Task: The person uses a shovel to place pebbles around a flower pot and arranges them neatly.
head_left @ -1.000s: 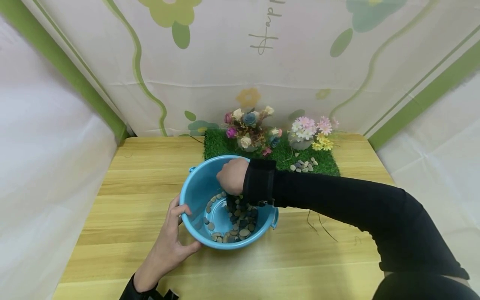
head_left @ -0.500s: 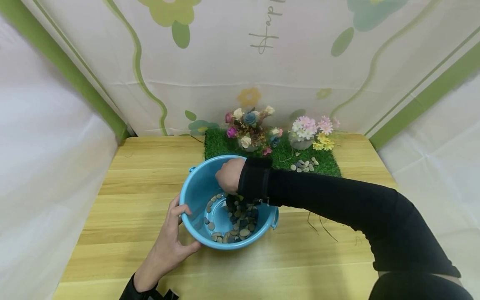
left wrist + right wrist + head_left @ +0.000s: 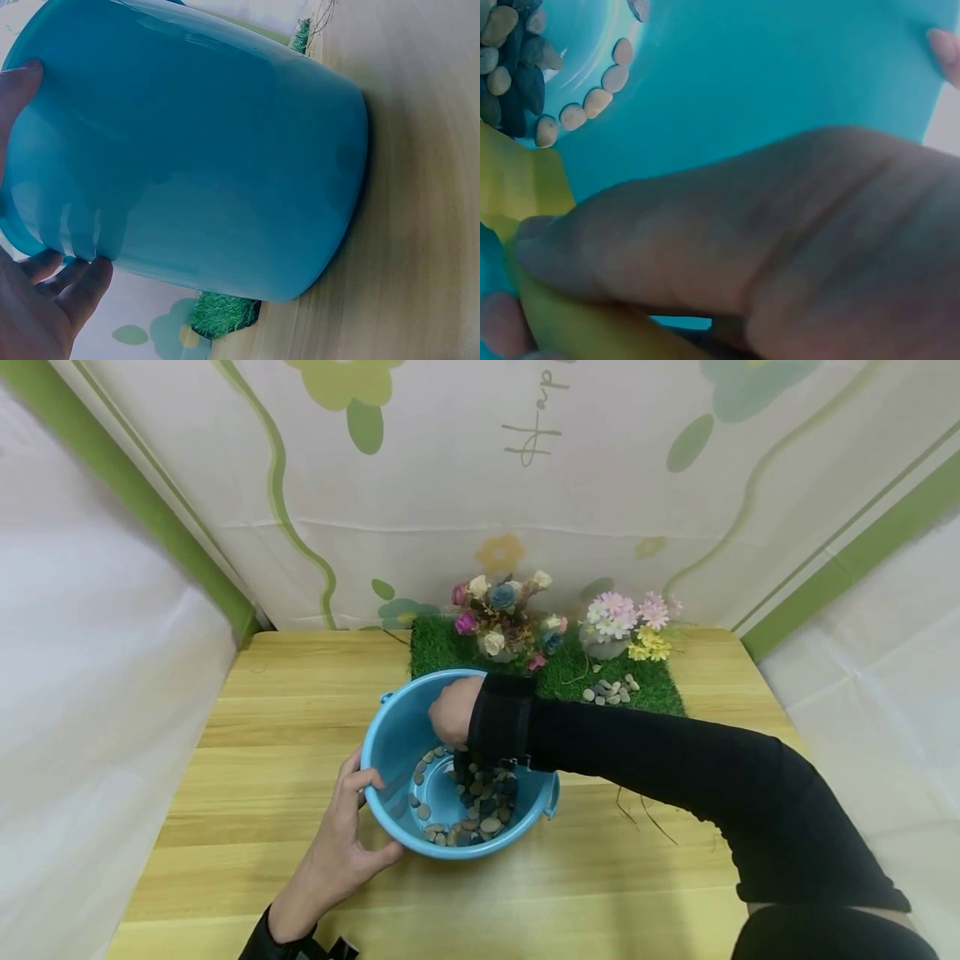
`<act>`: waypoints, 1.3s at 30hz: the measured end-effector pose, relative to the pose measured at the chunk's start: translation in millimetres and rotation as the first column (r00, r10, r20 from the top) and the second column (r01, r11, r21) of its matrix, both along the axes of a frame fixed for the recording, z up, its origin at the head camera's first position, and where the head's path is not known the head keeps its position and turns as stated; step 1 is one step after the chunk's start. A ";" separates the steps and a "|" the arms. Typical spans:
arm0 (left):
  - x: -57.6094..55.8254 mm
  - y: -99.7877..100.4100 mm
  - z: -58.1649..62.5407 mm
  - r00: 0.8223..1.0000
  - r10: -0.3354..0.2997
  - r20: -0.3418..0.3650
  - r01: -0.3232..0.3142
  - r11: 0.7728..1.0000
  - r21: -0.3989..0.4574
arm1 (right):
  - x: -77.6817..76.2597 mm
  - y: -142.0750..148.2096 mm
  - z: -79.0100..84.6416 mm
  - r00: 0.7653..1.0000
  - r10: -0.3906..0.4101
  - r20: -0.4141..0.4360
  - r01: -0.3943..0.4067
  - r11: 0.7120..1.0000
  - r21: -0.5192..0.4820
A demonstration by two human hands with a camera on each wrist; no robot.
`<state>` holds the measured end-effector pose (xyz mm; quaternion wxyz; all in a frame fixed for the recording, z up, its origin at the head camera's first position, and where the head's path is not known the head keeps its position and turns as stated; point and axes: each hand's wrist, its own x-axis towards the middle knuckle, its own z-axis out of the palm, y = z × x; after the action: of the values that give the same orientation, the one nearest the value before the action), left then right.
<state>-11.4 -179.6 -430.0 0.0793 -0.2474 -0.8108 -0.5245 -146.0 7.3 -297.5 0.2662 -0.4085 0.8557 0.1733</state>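
A light blue bucket (image 3: 382, 810) stands on the wooden table, with its outer wall filling much of the left wrist view. My left hand (image 3: 341, 839) grips the near left rim, one finger hooked over it and the thumb against the outside. Inside the bucket, my right hand (image 3: 453, 710) holds a yellow plastic shovel (image 3: 592, 322) by its handle, thumb on top. The hand and black wrist strap hide nearly all of it in the head view. Several grey and tan pebbles (image 3: 487, 825) are heaped at the bottom right, and others lie along the bottom edge.
Behind the bucket lies a green artificial grass mat (image 3: 431, 647) with a mixed flower pot (image 3: 502, 652), a pink and yellow flower pot (image 3: 603, 647) and a pebble pile (image 3: 611, 691). Thin dark strands (image 3: 658, 822) lie on the table (image 3: 285, 718). A printed curtain (image 3: 450, 485) hangs behind.
The right arm has shifted slightly to the left, the elbow more than the wrist. The left hand keeps its grip on the bucket, and the pebbles look much the same.
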 end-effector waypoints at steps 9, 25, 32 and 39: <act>-0.9 0.3 1.1 1.000 -0.005 0.005 0.005 1.000 -0.002 | -9.1 -6.9 -4.2 0.998 -0.065 0.010 0.062 0.987 0.147; 0.5 -0.2 2.7 1.000 0.005 0.016 -0.005 1.000 -0.011 | -20.6 3.8 -7.6 0.975 -0.115 0.189 0.074 0.974 0.213; 0.8 0.2 2.2 1.000 0.010 0.017 -0.010 1.000 -0.007 | -25.0 7.1 -10.2 0.957 -0.130 0.258 0.076 0.975 0.209; -0.5 -0.2 1.5 1.000 0.005 0.005 -0.005 1.000 -0.001 | -26.2 9.9 -19.1 0.904 -0.176 0.390 0.118 0.979 0.166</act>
<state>-11.9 -179.9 -428.5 0.0783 -0.2443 -0.8119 -0.5244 -172.3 17.2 -316.5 0.4767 -0.3501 0.7968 0.1239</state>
